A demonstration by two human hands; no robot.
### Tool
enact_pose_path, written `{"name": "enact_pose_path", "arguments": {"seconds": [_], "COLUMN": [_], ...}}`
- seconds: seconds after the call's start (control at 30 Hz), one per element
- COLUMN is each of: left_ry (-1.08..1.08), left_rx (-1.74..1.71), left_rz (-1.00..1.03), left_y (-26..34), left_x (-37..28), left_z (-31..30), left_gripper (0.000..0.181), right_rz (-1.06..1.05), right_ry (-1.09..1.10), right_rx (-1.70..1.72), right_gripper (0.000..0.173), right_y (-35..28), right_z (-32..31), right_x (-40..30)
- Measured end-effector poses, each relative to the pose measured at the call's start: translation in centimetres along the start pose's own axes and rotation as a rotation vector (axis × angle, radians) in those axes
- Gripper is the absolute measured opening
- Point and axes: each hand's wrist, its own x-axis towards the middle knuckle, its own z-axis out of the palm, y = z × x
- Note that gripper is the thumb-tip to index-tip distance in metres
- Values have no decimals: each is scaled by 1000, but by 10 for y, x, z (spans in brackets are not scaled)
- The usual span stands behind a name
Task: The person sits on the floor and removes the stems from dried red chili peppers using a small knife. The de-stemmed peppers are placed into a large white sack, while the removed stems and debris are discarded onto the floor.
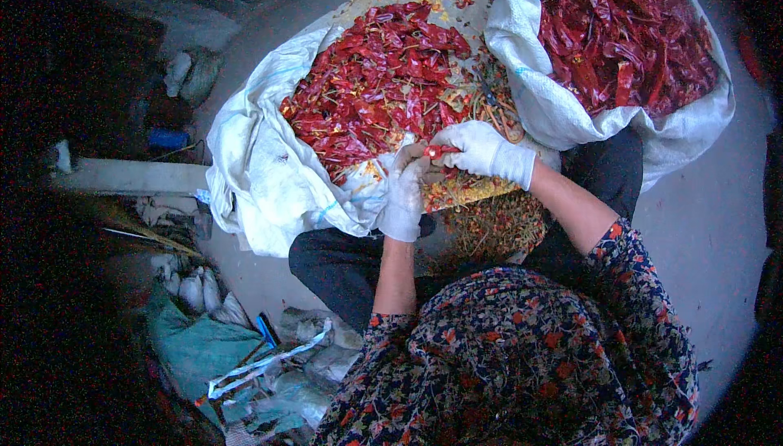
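Note:
Both hands wear white knit gloves and meet at the near edge of a heap of dried red chili peppers (385, 73). My right hand (480, 149) pinches a dried red chili (435, 151), its cut or torn end facing left. Against that end are the bent fingers of my left hand (407, 192), closed on it; their tips are partly hidden. The heap lies half in the mouth of a white woven sack (263, 165) and half on a low board (456, 2). Just beyond my right hand lies a tool with orange handles (501, 117), seemingly scissors.
At the upper right stands a second white woven sack (563, 113), full of dried chilies (618, 36). Stems and seeds (495, 226) litter the floor below the board. To the left are a pale beam (134, 177), a blue object (168, 138) and a green sheet (202, 345).

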Motion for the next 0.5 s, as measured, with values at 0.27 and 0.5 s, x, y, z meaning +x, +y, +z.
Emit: {"name": "enact_pose_path", "arguments": {"seconds": [0.27,0.5], "left_ry": [-100,-35], "left_rx": [58,859], "left_rz": [-153,354], "left_y": [-4,-56], "left_x": [-1,50], "left_z": [-12,-34], "left_gripper": [18,26], "right_rz": [-91,192], "right_ry": [-50,445], "right_rx": [-82,474], "right_gripper": [37,49], "right_y": [-1,17], "right_z": [-1,-33], "right_x": [-9,7]}}
